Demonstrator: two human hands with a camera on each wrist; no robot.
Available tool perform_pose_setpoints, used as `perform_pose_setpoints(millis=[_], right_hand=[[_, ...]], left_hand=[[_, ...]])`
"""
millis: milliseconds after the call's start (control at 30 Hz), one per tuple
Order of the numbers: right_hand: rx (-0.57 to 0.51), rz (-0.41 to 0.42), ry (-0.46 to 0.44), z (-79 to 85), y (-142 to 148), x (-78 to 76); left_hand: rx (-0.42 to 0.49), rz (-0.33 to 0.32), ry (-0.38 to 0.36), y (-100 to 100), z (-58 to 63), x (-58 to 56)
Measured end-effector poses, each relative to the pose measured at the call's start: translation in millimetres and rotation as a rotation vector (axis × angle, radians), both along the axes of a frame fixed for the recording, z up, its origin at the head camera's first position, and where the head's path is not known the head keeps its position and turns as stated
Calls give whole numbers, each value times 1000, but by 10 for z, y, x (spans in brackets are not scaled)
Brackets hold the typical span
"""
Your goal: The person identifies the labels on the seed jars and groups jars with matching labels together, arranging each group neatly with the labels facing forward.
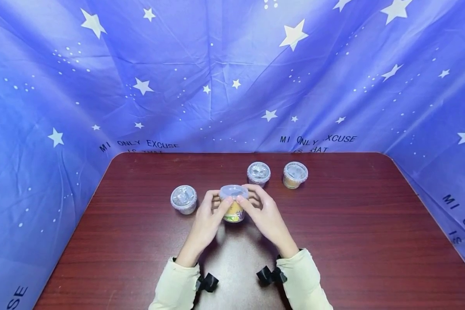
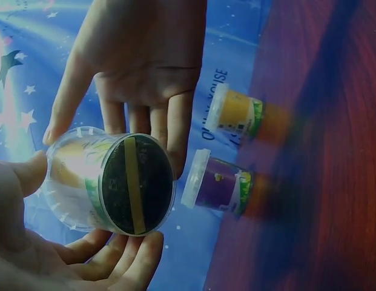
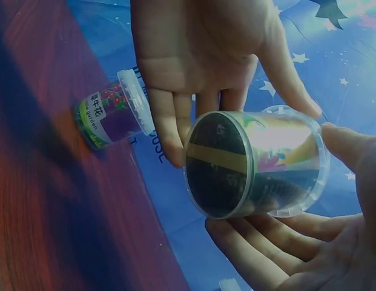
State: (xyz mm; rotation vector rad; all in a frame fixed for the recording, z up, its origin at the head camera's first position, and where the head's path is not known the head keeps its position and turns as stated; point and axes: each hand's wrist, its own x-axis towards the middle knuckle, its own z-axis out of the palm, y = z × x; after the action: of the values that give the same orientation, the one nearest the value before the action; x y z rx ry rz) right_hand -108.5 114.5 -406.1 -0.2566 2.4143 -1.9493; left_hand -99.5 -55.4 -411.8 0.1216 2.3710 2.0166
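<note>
A small clear plastic cup (image 1: 234,211) with a translucent lid and a yellow printed label is held up over the table between both hands. The left hand (image 1: 208,212) grips its left side, thumb on the near face and fingers behind. From the right, the right hand (image 1: 266,212) grips it the same way, the two thumbs close together just below the lid. The left wrist view shows the cup's dark base (image 2: 139,185), crossed by a yellow strip. In the right wrist view the cup's side (image 3: 278,157) shines with glare.
Three similar lidded cups stand on the dark red table (image 1: 352,241): one cup (image 1: 184,200) left of the hands, a purple-labelled cup (image 2: 221,185) and a yellow-labelled cup (image 1: 295,175) at the back. A blue star-printed cloth (image 1: 217,107) hangs behind the table.
</note>
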Motion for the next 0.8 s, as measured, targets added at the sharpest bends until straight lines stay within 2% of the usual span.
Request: perform_pose_setpoints(millis=[233,367,567,800], right_hand=[[-141,121,-65,9,89,-31],[-162,164,-80,11,113,-31],[-147,151,-70,22,119,-26],[-99,81,-53,6,92,-40]], left_hand=[[50,-18,-93,-55,32,-17],[74,-55,-120,-68,25,-17],[74,-55,-134,-56,21,-19],[79,14,-66,-15,22,0]])
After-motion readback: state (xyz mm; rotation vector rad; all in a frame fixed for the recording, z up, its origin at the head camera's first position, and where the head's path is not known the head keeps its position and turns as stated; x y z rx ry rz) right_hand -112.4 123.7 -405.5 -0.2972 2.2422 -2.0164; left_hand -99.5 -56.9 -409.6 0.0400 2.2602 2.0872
